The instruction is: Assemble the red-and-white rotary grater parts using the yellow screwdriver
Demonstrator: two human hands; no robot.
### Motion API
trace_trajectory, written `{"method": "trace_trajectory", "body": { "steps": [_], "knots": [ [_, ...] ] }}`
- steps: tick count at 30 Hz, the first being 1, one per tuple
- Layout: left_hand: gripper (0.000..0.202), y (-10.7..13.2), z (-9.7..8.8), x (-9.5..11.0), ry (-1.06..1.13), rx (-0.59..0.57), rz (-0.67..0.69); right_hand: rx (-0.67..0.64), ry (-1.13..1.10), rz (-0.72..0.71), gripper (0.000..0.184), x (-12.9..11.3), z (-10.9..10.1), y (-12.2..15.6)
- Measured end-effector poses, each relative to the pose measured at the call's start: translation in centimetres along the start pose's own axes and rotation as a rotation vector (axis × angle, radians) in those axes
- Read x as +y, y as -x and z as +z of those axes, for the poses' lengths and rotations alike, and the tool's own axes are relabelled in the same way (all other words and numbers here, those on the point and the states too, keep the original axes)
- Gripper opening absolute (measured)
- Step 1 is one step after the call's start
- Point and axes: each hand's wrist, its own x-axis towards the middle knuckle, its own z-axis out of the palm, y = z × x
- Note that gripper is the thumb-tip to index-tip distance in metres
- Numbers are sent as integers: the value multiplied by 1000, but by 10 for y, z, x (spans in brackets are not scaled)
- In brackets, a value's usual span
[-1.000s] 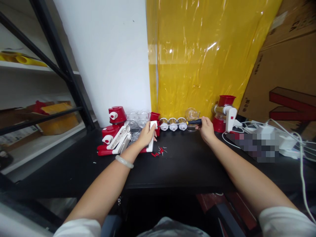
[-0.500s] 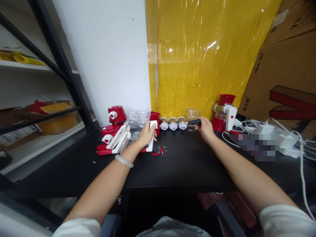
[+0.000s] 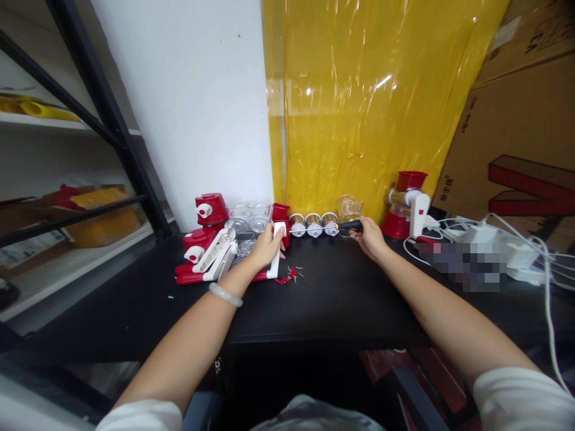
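My left hand (image 3: 265,250) is wrapped round an upright white handle part (image 3: 275,257) that stands on a red base at the middle of the black table (image 3: 332,299). My right hand (image 3: 369,234) grips the black handle of a screwdriver (image 3: 348,225). Its shaft runs level to the left, with the tip at the top of the white part. Small red clips and screws (image 3: 290,276) lie on the table just below the part.
More red and white grater parts (image 3: 207,239) and clear cups (image 3: 249,215) sit at the left. Three gold drums (image 3: 313,224) line the yellow plastic sheet. An assembled red grater (image 3: 406,205) stands at the right, beside white cables and chargers (image 3: 498,248). Cardboard boxes stand at the right, shelves at the left.
My right hand and the screwdriver have shifted slightly left, toward the white part. My left hand keeps its hold.
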Motion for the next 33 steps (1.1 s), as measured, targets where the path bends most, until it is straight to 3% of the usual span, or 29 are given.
{"method": "trace_trajectory", "body": {
  "steps": [17,33],
  "knots": [
    [40,0,4,-8,23,-3,-4,-10,80,227,27,7,-9,-4],
    [36,3,4,-2,-5,-22,42,21,93,181,14,1,-6,0]
  ]
}}
